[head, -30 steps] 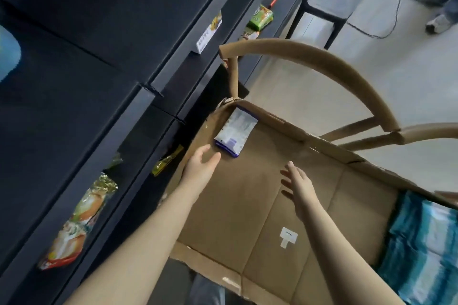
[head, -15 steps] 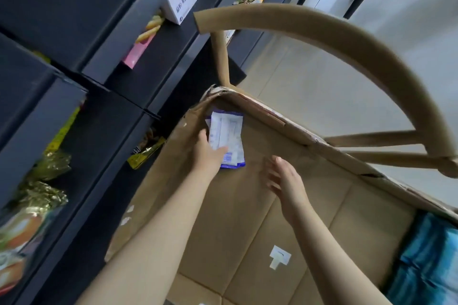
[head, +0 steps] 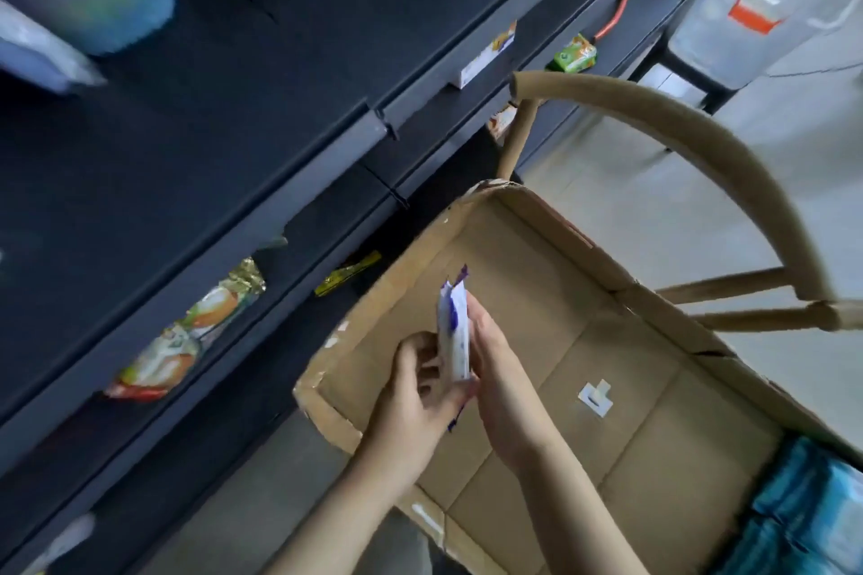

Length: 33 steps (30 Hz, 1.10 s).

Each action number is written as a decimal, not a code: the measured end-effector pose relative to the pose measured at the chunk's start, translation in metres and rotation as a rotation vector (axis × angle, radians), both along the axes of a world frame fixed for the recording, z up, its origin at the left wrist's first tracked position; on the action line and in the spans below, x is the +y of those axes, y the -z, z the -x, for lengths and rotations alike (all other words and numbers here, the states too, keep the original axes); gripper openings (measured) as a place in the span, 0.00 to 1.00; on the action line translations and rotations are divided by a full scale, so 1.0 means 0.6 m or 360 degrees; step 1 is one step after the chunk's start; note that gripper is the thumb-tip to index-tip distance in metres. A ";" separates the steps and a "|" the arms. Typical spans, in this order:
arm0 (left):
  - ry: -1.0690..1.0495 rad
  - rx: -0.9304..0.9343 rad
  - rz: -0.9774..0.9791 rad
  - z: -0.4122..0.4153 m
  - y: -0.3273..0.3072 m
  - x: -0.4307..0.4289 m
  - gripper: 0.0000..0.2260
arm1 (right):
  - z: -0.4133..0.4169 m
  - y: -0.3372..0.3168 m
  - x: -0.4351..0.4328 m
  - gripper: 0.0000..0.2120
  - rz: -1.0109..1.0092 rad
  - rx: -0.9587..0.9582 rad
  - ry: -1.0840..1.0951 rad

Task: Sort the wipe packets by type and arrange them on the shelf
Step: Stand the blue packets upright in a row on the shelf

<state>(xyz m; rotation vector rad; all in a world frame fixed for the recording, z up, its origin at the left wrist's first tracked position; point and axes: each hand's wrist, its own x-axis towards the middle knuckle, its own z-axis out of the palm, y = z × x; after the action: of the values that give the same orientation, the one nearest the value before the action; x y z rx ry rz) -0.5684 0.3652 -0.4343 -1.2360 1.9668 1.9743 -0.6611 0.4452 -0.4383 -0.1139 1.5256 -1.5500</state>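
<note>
Now: dark metal shelf [head: 261, 219] stands left of open brown cardboard box [head: 537, 294].
Curled left hand [head: 411, 392] grips white-and-purple wipe packets [head: 454, 341] above box, long axis upright; right hand [head: 502, 381] presses them, fingers straight. Left nearer shelf.

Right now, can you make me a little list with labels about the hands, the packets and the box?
Left hand: holds the white-and-purple packets, fingers curled round them
Right hand: straight fingers pressed along their other side
Packets' pose: on edge, above the floor of the cardboard box
Also in box: teal packets, at the right end
Shelf: on the left, with snack bags on it
</note>
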 end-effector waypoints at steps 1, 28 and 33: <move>-0.0095 0.0040 0.0021 -0.037 -0.032 -0.003 0.23 | -0.033 -0.023 -0.005 0.21 0.0051 0.0020 -0.0030; -0.1859 0.1378 -0.0584 -0.810 -0.605 -0.110 0.23 | -0.609 -0.551 -0.214 0.13 0.0392 -0.0063 -0.0944; -0.2026 0.1460 -0.0366 -0.870 -0.622 -0.132 0.21 | -0.650 -0.591 -0.293 0.15 0.0510 0.0045 -0.1130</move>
<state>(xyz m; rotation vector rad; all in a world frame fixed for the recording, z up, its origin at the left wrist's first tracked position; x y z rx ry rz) -0.0464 0.2860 -0.0611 -1.9962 0.9055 3.7376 -0.2713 0.2693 -0.0837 -0.7753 1.0668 -1.1886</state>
